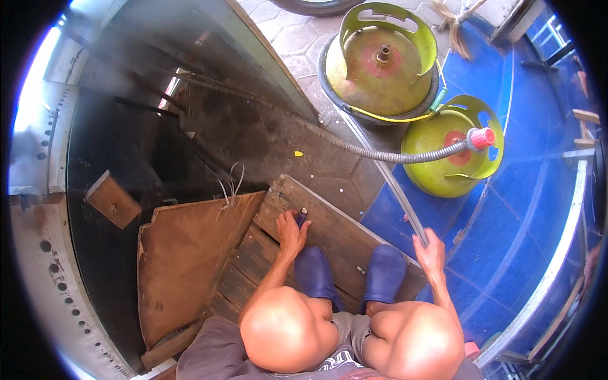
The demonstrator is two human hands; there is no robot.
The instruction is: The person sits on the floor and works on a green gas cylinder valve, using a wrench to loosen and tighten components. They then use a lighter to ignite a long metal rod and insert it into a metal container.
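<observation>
My left hand [292, 233] is closed around a small dark purple lighter [302, 217] with a metal top, low over the wooden board [323, 218] by my feet. The fingers of my right hand [431, 254] are closed on the near end of a long thin grey strip [400, 195]. Its far end runs up toward a green gas cylinder [373, 69] that stands in a dark bucket [326, 82]. Nearer to my right hand is a second green gas cylinder [421, 152], with a red-capped regulator [481, 139] and a grey ribbed hose [380, 154] on it.
A brown panel [190, 259] leans left of the planks, with a wooden block [114, 202] beyond it. Dark metal framing [47, 133] fills the left side. Blue tiles [494, 253] cover the right. Broom bristles [457, 35] and a wheel [316, 6] lie at the far edge.
</observation>
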